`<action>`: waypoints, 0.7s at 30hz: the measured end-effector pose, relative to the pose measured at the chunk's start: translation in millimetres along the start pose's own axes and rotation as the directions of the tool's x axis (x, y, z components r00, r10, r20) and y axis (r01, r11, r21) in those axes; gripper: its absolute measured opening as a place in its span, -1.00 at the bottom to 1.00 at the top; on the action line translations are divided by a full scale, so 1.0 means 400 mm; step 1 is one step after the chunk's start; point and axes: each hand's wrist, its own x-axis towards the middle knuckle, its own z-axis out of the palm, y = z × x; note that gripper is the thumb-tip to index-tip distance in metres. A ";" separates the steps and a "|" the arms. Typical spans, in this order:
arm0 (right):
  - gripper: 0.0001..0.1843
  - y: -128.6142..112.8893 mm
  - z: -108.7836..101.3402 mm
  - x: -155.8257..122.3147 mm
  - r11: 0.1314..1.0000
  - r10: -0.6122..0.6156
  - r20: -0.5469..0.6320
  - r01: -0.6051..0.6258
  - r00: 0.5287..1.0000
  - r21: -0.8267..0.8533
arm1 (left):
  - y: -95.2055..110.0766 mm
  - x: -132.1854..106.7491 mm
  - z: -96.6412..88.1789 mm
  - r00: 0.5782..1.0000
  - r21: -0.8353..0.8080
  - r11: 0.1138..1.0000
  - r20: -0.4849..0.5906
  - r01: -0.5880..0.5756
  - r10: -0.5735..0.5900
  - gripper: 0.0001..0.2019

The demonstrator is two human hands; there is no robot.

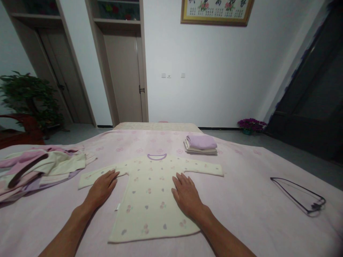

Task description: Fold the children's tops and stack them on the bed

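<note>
A cream long-sleeved shirt (150,203) with a heart and cherry print and a purple neckband lies flat, its sleeves spread to both sides and its hem toward me. My left hand (105,184) rests by the left sleeve, its fingertips on the sleeve's lower edge. The fingers are stretched out and hold nothing. On the right side of the shirt's body lies my right hand (185,192), palm down with fingers extended, just below the right sleeve. It covers part of the shirt's right edge.
A heap of loose clothes (53,167) lies at the left. Farther back stands a folded stack of clothes (200,142), purple on top. A thin black looped strap or cord (297,194) lies at the right. All rest on a pink floral bedcover (246,214).
</note>
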 end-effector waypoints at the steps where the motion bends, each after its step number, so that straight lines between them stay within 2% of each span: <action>1: -0.41 0.000 0.000 0.000 1.000 0.001 0.001 -0.001 1.000 0.001 | 0.001 0.000 -0.001 1.000 0.003 1.000 0.003 0.001 -0.001 -0.50; 21: -0.41 0.002 -0.002 0.002 1.000 0.011 0.014 -0.011 1.000 0.028 | 0.027 -0.004 -0.019 1.000 -0.014 1.000 0.015 0.023 -0.023 -0.49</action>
